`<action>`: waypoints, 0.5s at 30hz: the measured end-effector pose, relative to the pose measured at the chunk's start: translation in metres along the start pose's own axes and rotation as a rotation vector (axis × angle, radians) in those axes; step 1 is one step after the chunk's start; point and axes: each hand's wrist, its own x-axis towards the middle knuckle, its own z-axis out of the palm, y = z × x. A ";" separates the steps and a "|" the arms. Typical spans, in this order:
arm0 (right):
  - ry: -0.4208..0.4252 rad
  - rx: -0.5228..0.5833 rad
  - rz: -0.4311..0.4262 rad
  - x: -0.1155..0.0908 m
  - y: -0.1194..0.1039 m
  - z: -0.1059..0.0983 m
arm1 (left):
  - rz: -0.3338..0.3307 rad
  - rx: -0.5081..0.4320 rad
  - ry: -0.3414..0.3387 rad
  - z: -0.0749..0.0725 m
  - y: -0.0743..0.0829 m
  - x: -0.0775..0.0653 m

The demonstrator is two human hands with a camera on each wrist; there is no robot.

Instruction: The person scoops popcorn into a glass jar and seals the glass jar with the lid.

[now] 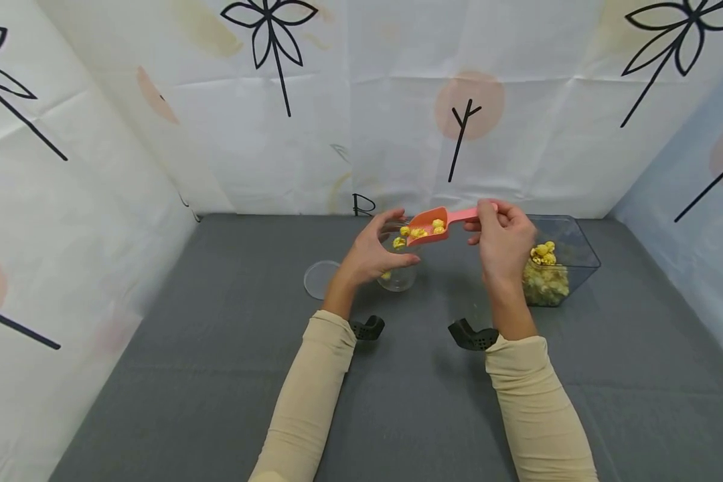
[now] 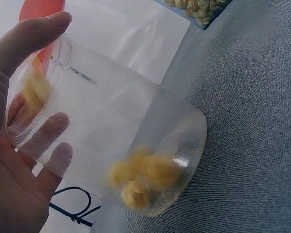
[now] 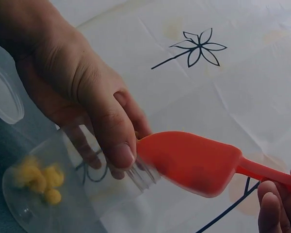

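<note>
My left hand (image 1: 373, 251) grips a clear plastic jar (image 2: 111, 111) near its mouth, fingers and thumb around the rim. Several yellow popcorn pieces (image 2: 150, 172) lie at the jar's bottom. By its handle, my right hand (image 1: 506, 234) holds an orange-red scoop (image 3: 194, 162), tipped toward the jar with its front edge at the opening. Popcorn (image 1: 418, 233) sits in the scoop, and some pieces are at the jar's mouth. In the left wrist view the jar's base appears close over the grey cloth.
A clear bin (image 1: 569, 268) partly filled with popcorn stands at right, behind my right wrist. Left of the jar, a round clear lid (image 1: 320, 280) lies on the grey table (image 1: 247, 375). Patterned white sheets (image 1: 391, 147) hang behind and at both sides.
</note>
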 end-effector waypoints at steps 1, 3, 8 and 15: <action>-0.011 -0.012 -0.016 0.000 -0.001 0.000 | 0.002 -0.004 -0.003 0.000 0.000 0.000; -0.034 -0.040 -0.053 -0.001 -0.002 -0.001 | 0.014 -0.006 -0.002 0.000 -0.001 0.001; -0.090 -0.105 -0.126 -0.005 -0.007 -0.001 | 0.044 -0.010 -0.001 0.000 -0.002 0.002; -0.126 -0.159 -0.151 -0.009 -0.011 0.000 | 0.053 -0.015 -0.001 0.000 -0.003 0.002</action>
